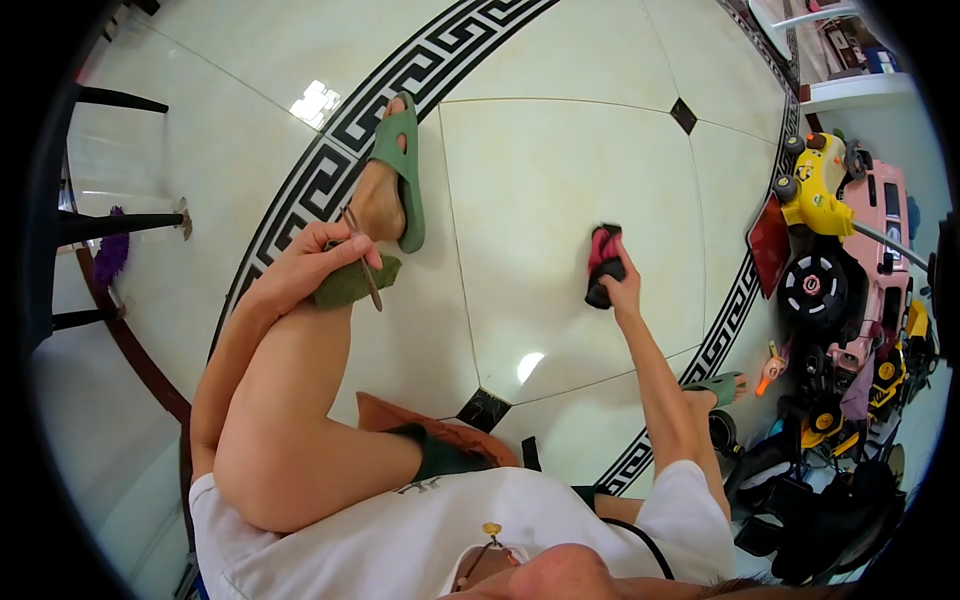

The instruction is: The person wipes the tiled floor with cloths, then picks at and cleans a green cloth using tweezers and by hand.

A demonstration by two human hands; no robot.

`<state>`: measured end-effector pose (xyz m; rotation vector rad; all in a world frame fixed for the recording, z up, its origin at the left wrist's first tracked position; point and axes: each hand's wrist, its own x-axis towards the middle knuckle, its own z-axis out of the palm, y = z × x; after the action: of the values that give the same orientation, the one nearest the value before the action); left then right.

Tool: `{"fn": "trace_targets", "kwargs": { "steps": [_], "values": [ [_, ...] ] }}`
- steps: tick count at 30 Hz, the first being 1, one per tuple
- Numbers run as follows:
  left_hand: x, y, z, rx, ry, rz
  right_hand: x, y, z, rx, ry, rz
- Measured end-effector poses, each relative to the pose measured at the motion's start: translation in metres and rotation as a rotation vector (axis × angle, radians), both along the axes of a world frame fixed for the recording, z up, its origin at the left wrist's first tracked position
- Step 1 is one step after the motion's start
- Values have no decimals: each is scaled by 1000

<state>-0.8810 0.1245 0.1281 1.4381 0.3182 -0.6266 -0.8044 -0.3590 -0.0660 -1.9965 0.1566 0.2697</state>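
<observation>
Near my left knee, my left hand [318,262] is closed around a green cloth [350,283] and a thin, brownish stick-like tool [371,284]. The cloth hangs below the fingers, and the tool slants across it. Farther right, my right hand [622,285] grips a small black and dark pink item [604,262] over the tiled floor [540,190]. Whether that item touches the floor, I cannot tell. The two hands are well apart.
Green slippers [411,180] are on my feet. Dark chair legs [120,225] stand at the left beside a purple fluffy thing [112,250]. Along the right lie a yellow toy [822,190], a pink toy car [884,250] and black bags [810,515]. Orange-brown cloth [385,412] lies beneath my thigh.
</observation>
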Motion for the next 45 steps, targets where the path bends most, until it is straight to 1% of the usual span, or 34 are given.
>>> {"fn": "trace_targets", "kwargs": {
  "steps": [2, 3, 4, 6, 8, 10, 12, 14, 17, 20, 21, 23, 25, 26, 28, 31, 32, 34, 35, 38, 40, 42, 43, 44, 45],
  "values": [
    [0, 4, -5, 1, -37, -24, 24, 28, -18, -211, -401, 204],
    [1, 5, -9, -3, -56, -37, 38, 49, -19, -196, -457, 280],
    [0, 4, -10, -26, -22, -29, 43, 68, -18, -184, -506, 355],
    [3, 4, -6, -59, 29, -19, 35, 95, -22, -187, -470, 444],
    [4, 5, -6, -30, -4, -48, 7, 109, -27, -107, -401, 548],
    [2, 5, -8, -32, -10, -42, -36, 121, -25, -108, -426, 733],
    [1, 6, -9, -63, 8, -16, -82, 131, -13, -42, -367, 832],
    [0, 7, -7, -37, -10, -40, -124, 133, -5, -11, -289, 884],
    [-4, 11, -11, -51, -20, -25, -169, 133, 15, 47, -65, 874],
    [-8, 18, -22, -40, -80, -43, -194, 127, 46, 79, -102, 680],
    [-8, 21, -31, -56, -119, -54, -198, 126, 69, 94, -71, 570],
    [-12, 22, -30, -44, -182, -60, -207, 130, 124, 88, -194, 404],
    [-15, 25, -32, -44, -221, -91, -220, 135, 180, -100, -365, 284],
    [-15, 27, -32, -40, -243, -105, -229, 137, 202, -75, -364, 184],
    [-19, 30, -28, -47, -263, -115, -241, 133, 216, 14, -466, 102],
    [-32, 36, -22, -104, -233, -51, -248, 128, 206, -80, -530, 15],
    [-38, 36, -21, -106, -257, -12, -251, 127, 211, -25, -572, -31],
    [-49, 35, -13, -109, -305, 74, -253, 135, 240, 90, -654, -114],
    [-56, 34, -8, -164, -273, 84, -255, 139, 252, 131, -686, -127],
    [-68, 28, -2, -168, -336, 160, -255, 133, 278, 91, -643, -46],
    [-72, 25, -12, -78, -428, 278, -243, 128, 303, 35, -826, 92],
    [-81, 23, -3, -40, -426, 286, -249, 121, 334, 29, -951, 141],
    [-86, 22, 8, -49, -382, 237, -252, 115, 348, 2, -1040, 158],
    [-91, 21, 20, -55, -335, 185, -255, 111, 355, -26, -1126, 169],
    [-99, 15, 29, -54, -348, 241, -260, 108, 334, 68, -1013, 57]
  ]
}}
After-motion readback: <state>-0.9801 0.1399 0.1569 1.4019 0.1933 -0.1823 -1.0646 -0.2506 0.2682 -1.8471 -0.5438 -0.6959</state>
